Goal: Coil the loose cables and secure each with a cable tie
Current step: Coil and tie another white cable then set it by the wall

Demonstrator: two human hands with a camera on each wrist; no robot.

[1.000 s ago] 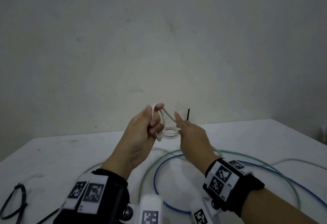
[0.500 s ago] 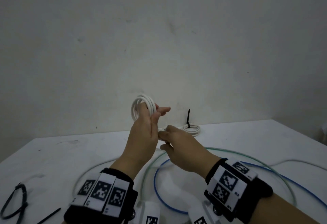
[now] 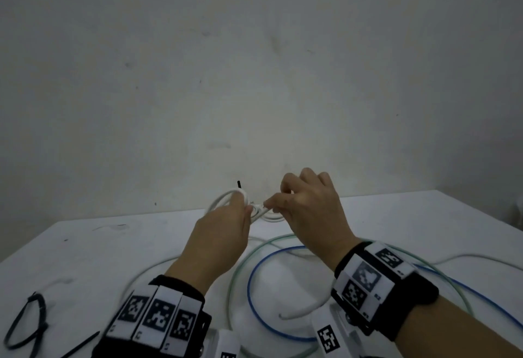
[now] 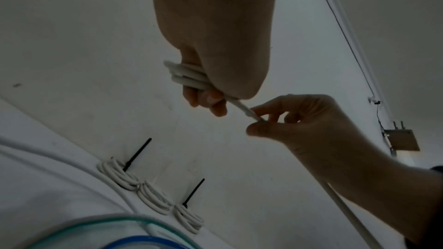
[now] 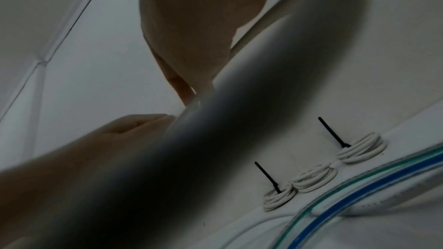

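My left hand (image 3: 240, 207) grips a small coil of white cable (image 3: 223, 199) above the table, with several loops bunched in its fingers (image 4: 184, 75). A strand of the same cable runs from the coil to my right hand (image 3: 271, 204), which pinches it between thumb and fingertips (image 4: 254, 118). The cable's tail hangs below the right hand toward the table (image 3: 300, 312). In the right wrist view that cable (image 5: 215, 130) crosses close to the lens as a dark blur and hides most of the fingers.
Three small white coils (image 4: 117, 175) (image 4: 153, 198) (image 4: 187, 219) lie in a row by the wall; black tie tails (image 4: 136, 155) stand up from two of them. A green cable (image 3: 237, 272) and a blue cable (image 3: 252, 281) loop on the white table (image 3: 113, 244). Loose black cable ties (image 3: 34, 321) lie front left.
My left hand has come down with the coil from its raised position. My right hand has risen from below the left hand and now pinches the strand to the coil's right.
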